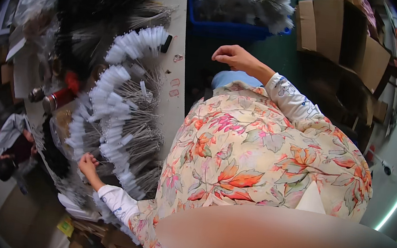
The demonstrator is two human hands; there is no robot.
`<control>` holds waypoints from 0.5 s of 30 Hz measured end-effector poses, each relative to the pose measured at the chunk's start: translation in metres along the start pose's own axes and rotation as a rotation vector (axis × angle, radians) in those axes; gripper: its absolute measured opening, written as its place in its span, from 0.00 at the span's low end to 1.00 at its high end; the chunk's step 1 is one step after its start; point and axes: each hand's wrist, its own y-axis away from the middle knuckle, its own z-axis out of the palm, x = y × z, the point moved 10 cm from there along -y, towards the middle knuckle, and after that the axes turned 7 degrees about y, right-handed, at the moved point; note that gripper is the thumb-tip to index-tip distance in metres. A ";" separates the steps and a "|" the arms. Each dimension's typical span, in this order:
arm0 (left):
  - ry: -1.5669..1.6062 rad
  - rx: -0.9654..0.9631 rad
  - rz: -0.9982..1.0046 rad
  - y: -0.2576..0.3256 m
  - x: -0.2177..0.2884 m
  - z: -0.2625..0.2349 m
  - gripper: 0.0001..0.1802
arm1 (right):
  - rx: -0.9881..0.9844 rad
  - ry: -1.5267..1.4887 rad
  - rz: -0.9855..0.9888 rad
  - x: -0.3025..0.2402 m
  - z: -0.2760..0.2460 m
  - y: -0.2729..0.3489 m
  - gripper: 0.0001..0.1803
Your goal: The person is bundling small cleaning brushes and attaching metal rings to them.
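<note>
My left hand (88, 166) reaches over the table at the lower left, its fingers curled together beside a pile of thin wire-stemmed pieces with white, brush-like heads (114, 87). Whatever may be between those fingertips is too small to make out. These pieces lie in overlapping rows, the white heads mostly toward the left and the stems toward the table's edge. Held above my lap, away from the table, is my right hand (237, 59). Its fingers are loosely bent and partly apart, and I see nothing in them.
A blue bin (229, 29) with more white-headed pieces stands beyond my lap. Cardboard boxes (334, 29) are at the upper right. Dark bundles (82, 8) and a red-and-silver flask (57, 99) occupy the table. Another person (12, 144) is at the far left.
</note>
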 end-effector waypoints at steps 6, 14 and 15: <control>-0.229 0.124 0.058 0.054 0.112 -0.009 0.15 | 0.319 -0.607 0.195 0.109 -0.086 0.025 0.07; 0.143 0.200 0.360 0.129 0.164 0.061 0.14 | 0.643 -1.231 0.094 0.146 -0.227 -0.010 0.06; 0.206 0.123 0.335 0.135 0.163 0.083 0.14 | 0.695 -1.233 0.083 0.150 -0.240 -0.017 0.09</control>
